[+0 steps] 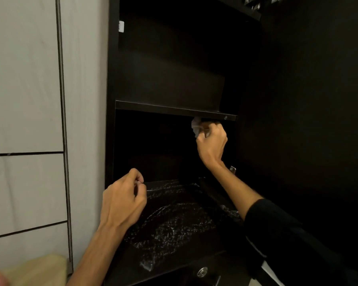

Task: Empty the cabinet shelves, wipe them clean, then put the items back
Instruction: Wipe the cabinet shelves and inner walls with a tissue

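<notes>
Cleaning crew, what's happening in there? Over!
Right hand grips cloth at middle shelf, under its front edge. Left hand curled, holding nothing. Bottom shelf shows shiny streaks. Nothing blocking.

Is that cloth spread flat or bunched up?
Bunched up: the pale cloth is crumpled in the right hand, just beneath the shelf edge.

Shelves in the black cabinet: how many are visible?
2. A thin black shelf board above the right hand gripping pale cloth; a lower film-covered shelf beside the left hand. Darkness may hide others.
</notes>
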